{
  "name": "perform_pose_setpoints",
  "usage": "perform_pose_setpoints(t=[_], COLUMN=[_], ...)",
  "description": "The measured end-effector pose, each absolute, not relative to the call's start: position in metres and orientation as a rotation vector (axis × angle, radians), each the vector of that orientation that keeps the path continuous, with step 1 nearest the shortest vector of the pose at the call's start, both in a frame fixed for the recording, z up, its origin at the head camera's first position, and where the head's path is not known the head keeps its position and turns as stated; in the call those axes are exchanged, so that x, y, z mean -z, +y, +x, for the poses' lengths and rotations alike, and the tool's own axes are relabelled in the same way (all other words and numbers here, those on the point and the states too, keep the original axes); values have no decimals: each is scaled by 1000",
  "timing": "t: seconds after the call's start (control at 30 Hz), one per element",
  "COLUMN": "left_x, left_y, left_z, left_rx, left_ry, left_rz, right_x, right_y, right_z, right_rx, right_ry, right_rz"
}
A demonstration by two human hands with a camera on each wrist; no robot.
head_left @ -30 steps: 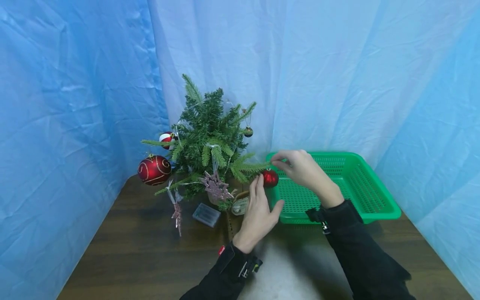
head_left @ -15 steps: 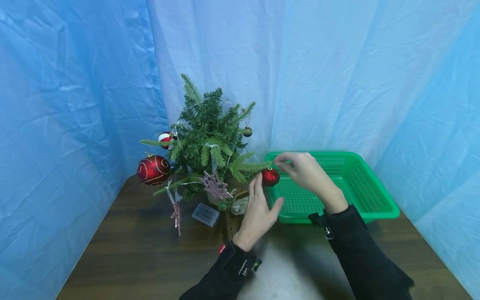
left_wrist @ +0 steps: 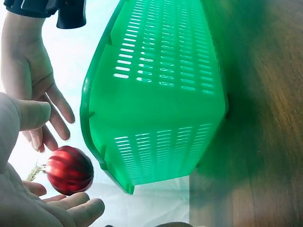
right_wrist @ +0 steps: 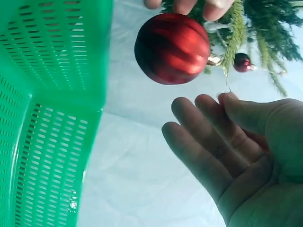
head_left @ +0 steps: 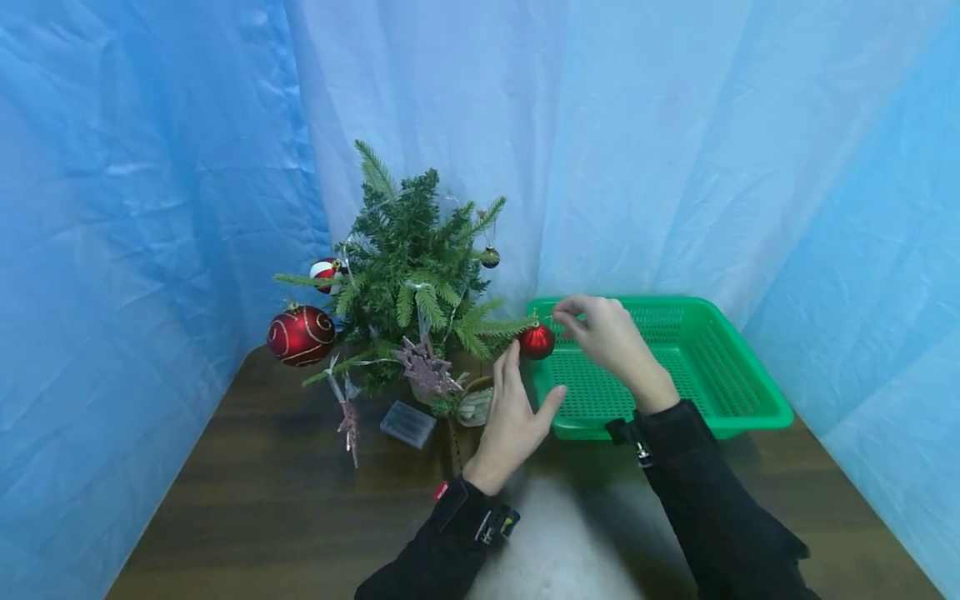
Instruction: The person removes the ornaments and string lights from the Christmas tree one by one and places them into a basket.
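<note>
A ribbed red bauble [head_left: 537, 342] hangs at the tip of a right-hand branch of the small Christmas tree [head_left: 412, 250]. Thumb and forefinger of my right hand [head_left: 611, 337] pinch the bauble's thin hanging string [right_wrist: 227, 81], seen in the right wrist view. My left hand [head_left: 513, 429] has its fingers extended, thumb spread, with fingertips right at the bauble's left side. In the left wrist view the red bauble [left_wrist: 69, 170] lies just above the left fingers, with the right hand [left_wrist: 35, 80] behind it.
A green plastic basket [head_left: 750, 358] stands right of the tree, under the right hand. Other ornaments hang on the tree: a large red bauble [head_left: 301, 335], a striped one [head_left: 327, 273], a small dark one [head_left: 490, 257] and glittery pink stars [head_left: 427, 367]. A battery box [head_left: 408, 424] lies in front.
My right hand has drawn slightly away from the branch tip, still pinching the string. The left hand stays beside the bauble. The head view has shifted slightly.
</note>
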State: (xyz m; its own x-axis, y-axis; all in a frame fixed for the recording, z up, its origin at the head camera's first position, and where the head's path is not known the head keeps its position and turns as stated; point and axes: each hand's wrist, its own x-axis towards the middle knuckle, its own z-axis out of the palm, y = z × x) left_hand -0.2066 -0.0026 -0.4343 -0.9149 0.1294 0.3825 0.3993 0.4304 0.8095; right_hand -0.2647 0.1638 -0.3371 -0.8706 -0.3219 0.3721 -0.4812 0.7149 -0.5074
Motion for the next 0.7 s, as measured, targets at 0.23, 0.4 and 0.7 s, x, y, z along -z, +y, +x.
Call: perform_pose_setpoints(t=[0.23,0.4,0.7], left_x=[436,436,439], left_y=[-4,-4,-5], left_z=[-210,-211,-213], left_rx=[1509,1529,1545], left_ry=[-2441,-2437,-2409], left_rz=[-442,-440,-411], right_x=[335,328,334], right_y=[152,143,143], right_z=[-273,-274,-281], right_rx=[-928,-961,-1259], right_ry=[-2613,-2594,-2699], right_rz=[687,696,543])
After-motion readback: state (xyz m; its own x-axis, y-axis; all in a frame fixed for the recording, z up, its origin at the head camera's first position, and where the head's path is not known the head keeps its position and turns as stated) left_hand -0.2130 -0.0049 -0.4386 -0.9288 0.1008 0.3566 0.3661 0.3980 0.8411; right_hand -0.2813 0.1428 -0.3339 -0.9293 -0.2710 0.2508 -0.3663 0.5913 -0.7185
